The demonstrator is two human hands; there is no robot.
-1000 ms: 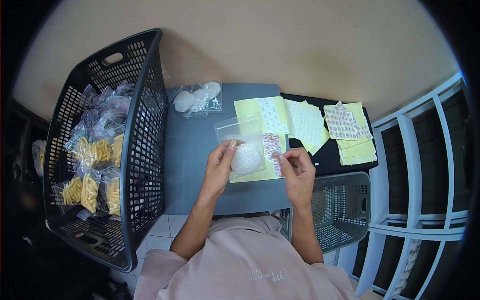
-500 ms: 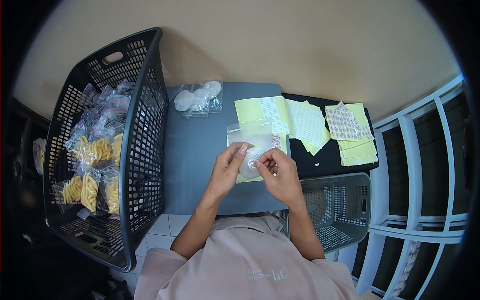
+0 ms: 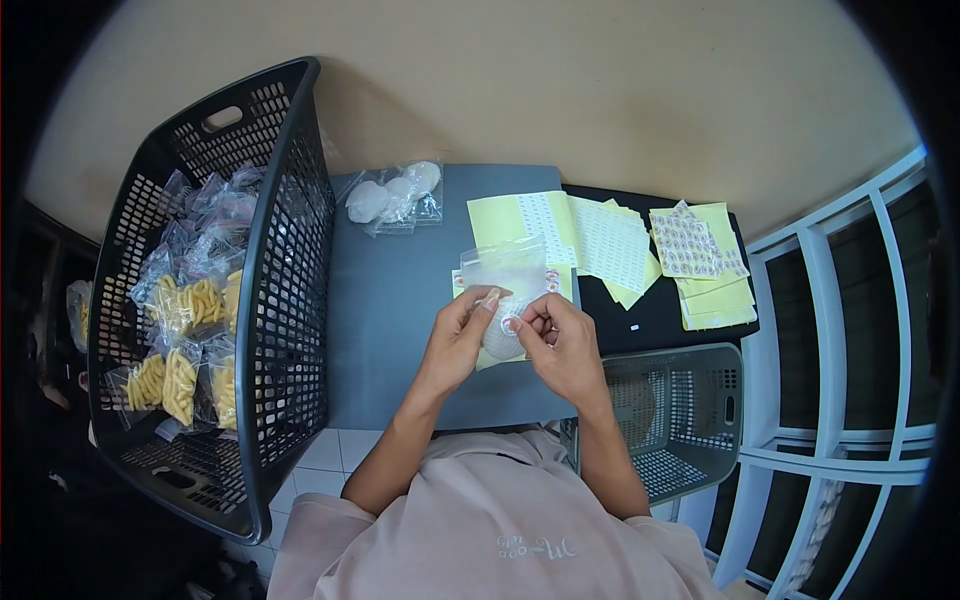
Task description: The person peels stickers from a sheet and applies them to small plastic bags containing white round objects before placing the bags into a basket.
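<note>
Clear zip bag holding a white net-wrapped round item, raised just above the grey table at centre, over a yellow sticker sheet. The left hand pinches the bag's left side between thumb and fingers; the right hand presses a small round sticker onto the bag's face with thumb and forefinger closed on it. Whether the sticker is fully seated cannot be told. Likely faults, as a judgement: the thin film may buckle under the thumb, so that the sticker creases or lands crooked; an edge may cling to the fingertip and lift off; a loose left-hand pinch may let the bag slide and tip the item out if the mouth is unsealed, which the view does not show. Beyond lie further sticker sheets and printed label sheets, a small heap of bagged white items at the table's far edge, a black basket of bagged yellow snacks to the left, and a grey basket lower right.
</note>
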